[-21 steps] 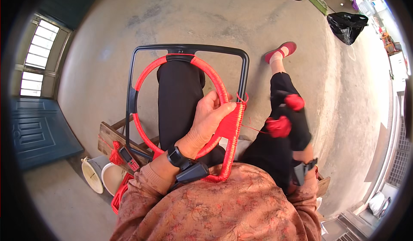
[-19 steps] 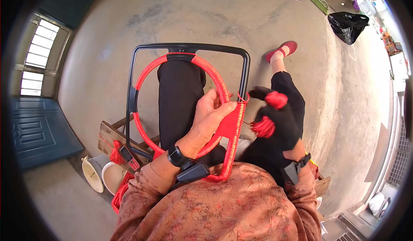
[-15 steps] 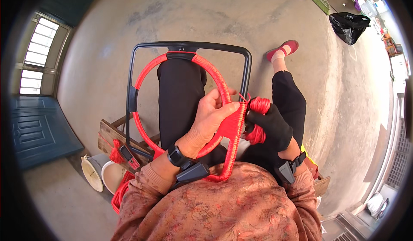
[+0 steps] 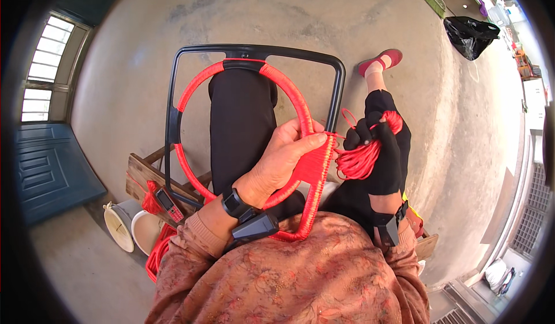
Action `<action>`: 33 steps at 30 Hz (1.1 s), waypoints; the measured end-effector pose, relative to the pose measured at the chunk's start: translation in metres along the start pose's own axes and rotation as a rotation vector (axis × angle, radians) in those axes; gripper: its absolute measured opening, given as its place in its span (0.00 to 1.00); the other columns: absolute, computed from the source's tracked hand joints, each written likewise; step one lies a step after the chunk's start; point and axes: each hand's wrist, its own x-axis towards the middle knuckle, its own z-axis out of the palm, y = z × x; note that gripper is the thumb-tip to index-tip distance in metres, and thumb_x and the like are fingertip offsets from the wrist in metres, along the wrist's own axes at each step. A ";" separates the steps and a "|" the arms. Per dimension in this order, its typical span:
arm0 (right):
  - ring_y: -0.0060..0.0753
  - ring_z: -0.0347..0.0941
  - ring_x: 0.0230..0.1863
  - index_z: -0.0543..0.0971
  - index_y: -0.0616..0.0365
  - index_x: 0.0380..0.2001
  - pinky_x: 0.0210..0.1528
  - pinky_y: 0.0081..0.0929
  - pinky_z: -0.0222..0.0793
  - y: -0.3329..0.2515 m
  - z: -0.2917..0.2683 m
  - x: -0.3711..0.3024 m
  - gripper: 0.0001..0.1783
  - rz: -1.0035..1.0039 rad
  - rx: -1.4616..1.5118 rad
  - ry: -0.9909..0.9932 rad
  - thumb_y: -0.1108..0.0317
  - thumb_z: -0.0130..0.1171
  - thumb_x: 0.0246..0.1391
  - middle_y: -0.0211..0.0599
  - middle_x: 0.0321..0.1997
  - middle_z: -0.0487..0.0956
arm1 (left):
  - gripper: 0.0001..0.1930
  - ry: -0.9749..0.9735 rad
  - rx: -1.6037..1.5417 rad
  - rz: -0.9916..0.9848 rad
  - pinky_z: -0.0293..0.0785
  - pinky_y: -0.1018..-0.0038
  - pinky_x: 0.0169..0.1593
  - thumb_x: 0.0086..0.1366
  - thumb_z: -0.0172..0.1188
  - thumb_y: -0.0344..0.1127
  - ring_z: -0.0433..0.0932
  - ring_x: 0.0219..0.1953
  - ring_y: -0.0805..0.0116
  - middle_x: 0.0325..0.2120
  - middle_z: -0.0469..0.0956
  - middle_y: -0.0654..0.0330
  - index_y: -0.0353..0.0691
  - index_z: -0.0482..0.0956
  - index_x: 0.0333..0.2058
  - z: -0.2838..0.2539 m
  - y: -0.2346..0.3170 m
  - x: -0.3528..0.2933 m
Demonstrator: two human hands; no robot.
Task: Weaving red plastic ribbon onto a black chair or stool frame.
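Observation:
Across my lap lies a black square metal frame [image 4: 334,92] with a ring [image 4: 287,89] inside it. Red cord is wrapped round most of the ring and the near right part of the frame, with a woven red panel [image 4: 315,165] between the two. My bare left hand [image 4: 281,153] grips the ring and panel, its thumb on the edge where the wrapping ends. In a black glove, my right hand [image 4: 378,144] is closed round a bundle of red cord [image 4: 359,161], just right of the frame. A strand runs from the wrapped edge toward the bundle.
At left, a wooden bench [image 4: 141,173] carries a mobile phone [image 4: 169,204] and red cord [image 4: 151,197]. Beside it stand two pale buckets [image 4: 118,231]. More red cord [image 4: 159,251] hangs near my left sleeve. A black plastic bag [image 4: 471,36] lies on the floor at far right.
My right hand has moved right, away from the frame, and turned with the cord bundle. A loop of strand now shows beside it. My left hand keeps its hold; the frame has shifted slightly.

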 end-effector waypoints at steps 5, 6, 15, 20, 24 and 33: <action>0.32 0.71 0.28 0.68 0.53 0.33 0.31 0.28 0.69 0.002 -0.018 0.000 0.12 0.009 -0.198 0.080 0.59 0.52 0.67 0.30 0.24 0.66 | 0.06 0.038 -0.076 -0.068 0.83 0.69 0.35 0.68 0.60 0.32 0.85 0.33 0.61 0.32 0.82 0.52 0.39 0.75 0.40 0.003 -0.001 0.004; 0.32 0.72 0.29 0.69 0.54 0.35 0.32 0.28 0.70 0.002 -0.021 -0.002 0.11 0.024 -0.204 0.117 0.59 0.52 0.67 0.31 0.25 0.69 | 0.05 0.044 -0.029 -0.050 0.83 0.69 0.35 0.68 0.60 0.32 0.85 0.32 0.61 0.32 0.82 0.52 0.39 0.75 0.40 0.002 -0.002 0.005; 0.37 0.80 0.41 0.73 0.59 0.56 0.42 0.32 0.77 -0.062 -0.083 0.018 0.21 -0.171 -0.742 0.411 0.63 0.59 0.63 0.43 0.48 0.81 | 0.07 0.080 0.173 0.060 0.81 0.74 0.35 0.68 0.59 0.32 0.83 0.31 0.68 0.32 0.81 0.54 0.37 0.74 0.42 0.007 -0.005 0.009; 0.45 0.79 0.47 0.74 0.60 0.55 0.48 0.33 0.75 -0.042 -0.020 0.025 0.21 -0.730 -1.639 0.367 0.77 0.54 0.57 0.42 0.51 0.81 | 0.15 0.186 0.317 0.254 0.76 0.77 0.40 0.68 0.58 0.31 0.80 0.38 0.74 0.35 0.80 0.56 0.34 0.70 0.51 0.012 -0.008 0.006; 0.40 0.76 0.53 0.80 0.53 0.44 0.62 0.44 0.66 -0.028 0.050 0.035 0.20 -0.977 -2.272 -0.135 0.79 0.58 0.45 0.36 0.53 0.80 | 0.20 0.250 0.420 0.302 0.74 0.77 0.47 0.67 0.58 0.28 0.79 0.43 0.73 0.41 0.79 0.56 0.34 0.67 0.56 0.010 -0.009 0.006; 0.39 0.74 0.59 0.78 0.58 0.49 0.61 0.34 0.67 -0.020 0.053 0.024 0.18 -0.982 -1.696 -0.059 0.73 0.61 0.53 0.42 0.53 0.79 | 0.16 0.010 0.127 0.152 0.73 0.75 0.54 0.68 0.56 0.28 0.78 0.48 0.74 0.44 0.80 0.63 0.38 0.74 0.54 0.009 -0.002 0.010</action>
